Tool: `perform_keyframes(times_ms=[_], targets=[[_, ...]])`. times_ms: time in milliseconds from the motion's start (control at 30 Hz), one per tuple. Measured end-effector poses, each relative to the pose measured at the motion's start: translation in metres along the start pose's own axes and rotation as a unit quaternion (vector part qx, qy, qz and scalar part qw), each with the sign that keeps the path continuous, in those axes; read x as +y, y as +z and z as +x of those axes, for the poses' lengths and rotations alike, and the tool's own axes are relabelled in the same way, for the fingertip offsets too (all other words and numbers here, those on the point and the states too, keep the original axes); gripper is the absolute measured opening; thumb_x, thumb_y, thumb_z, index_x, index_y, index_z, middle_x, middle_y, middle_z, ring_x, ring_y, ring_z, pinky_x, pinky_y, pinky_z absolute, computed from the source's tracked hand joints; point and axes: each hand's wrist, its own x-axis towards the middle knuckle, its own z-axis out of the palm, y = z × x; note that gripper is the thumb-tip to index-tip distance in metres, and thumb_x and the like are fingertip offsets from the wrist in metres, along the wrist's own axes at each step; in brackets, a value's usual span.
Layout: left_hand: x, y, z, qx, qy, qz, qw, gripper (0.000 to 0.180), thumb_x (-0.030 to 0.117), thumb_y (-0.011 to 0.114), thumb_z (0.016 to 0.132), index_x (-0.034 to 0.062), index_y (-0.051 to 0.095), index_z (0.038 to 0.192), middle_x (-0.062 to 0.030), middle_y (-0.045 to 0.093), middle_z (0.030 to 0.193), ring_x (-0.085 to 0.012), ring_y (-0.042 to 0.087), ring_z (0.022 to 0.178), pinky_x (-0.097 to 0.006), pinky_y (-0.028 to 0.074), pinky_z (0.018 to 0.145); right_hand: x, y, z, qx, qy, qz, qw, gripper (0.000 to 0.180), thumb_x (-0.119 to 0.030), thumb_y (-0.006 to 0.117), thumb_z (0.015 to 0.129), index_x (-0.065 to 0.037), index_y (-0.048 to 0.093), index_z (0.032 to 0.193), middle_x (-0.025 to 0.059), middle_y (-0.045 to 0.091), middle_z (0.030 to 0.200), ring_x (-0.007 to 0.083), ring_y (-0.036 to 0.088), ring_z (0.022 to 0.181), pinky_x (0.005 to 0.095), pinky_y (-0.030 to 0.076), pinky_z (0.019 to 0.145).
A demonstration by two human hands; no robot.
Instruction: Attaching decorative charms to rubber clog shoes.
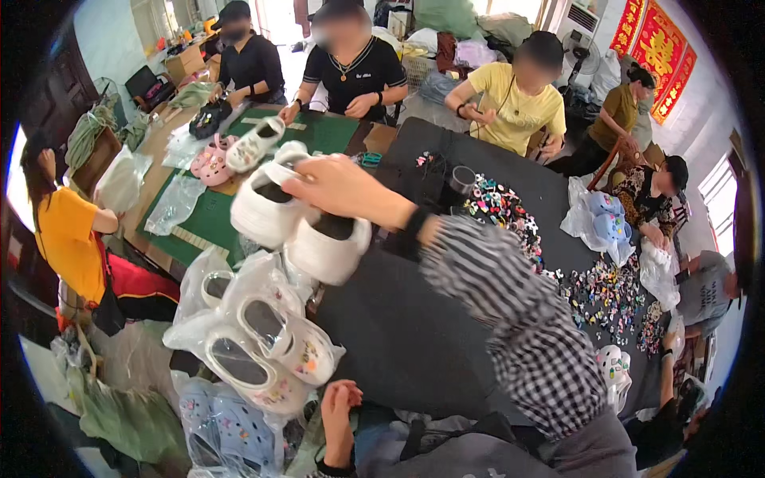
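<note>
My right hand [343, 185] is closed on a pair of white clogs [269, 209], gripping them at the heel straps. It reaches out over the left edge of the black table. My left hand [340, 410] is low in front of me, its fingers loosely bent and nothing seen in them. Beside it, to the left, lie white clogs with coloured charms [275, 350] in a clear plastic bag. Light blue clogs [227, 422], also bagged, lie below those.
Loose colourful charms [606, 299] cover the black table's [398, 334] right side. Blue clogs [607, 223] and white clogs [613, 373] lie there too. Pink clogs [213, 162] sit on a green mat [211, 239]. Several people stand or sit around the tables; one holds a decorated white clog [255, 146].
</note>
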Motion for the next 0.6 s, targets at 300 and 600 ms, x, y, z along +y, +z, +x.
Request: perform_keyframes(times_ms=[300, 600], targets=[[0.013, -0.013, 0.012, -0.003, -0.017, 0.02, 1.0, 0.021, 0.017, 0.05, 0.097, -0.0017, 0.057, 0.102, -0.0086, 0.062, 0.087, -0.0138, 0.058, 0.078, -0.026, 0.047, 0.072, -0.038, 0.064, 0.015, 0.098, -0.079, 0.073, 0.989, 0.037, -0.029, 0.065, 0.083, -0.001, 0.058, 0.107, 0.0181, 0.057, 0.109, 0.0358, 0.059, 0.101, 0.043, 0.048, 0.087], [0.023, 0.019, 0.06, -0.115, -0.028, 0.121, 0.986, 0.025, 0.021, 0.054, 0.096, 0.0056, 0.058, 0.116, -0.0061, 0.063, 0.1, -0.0163, 0.058, 0.094, -0.03, 0.045, 0.086, 0.01, 0.004, -0.257, 0.141, 0.074, 0.121, 0.98, 0.03, -0.018, 0.062, 0.086, -0.003, 0.054, 0.11, 0.0143, 0.053, 0.116, 0.0357, 0.058, 0.099, 0.0435, 0.048, 0.083]])
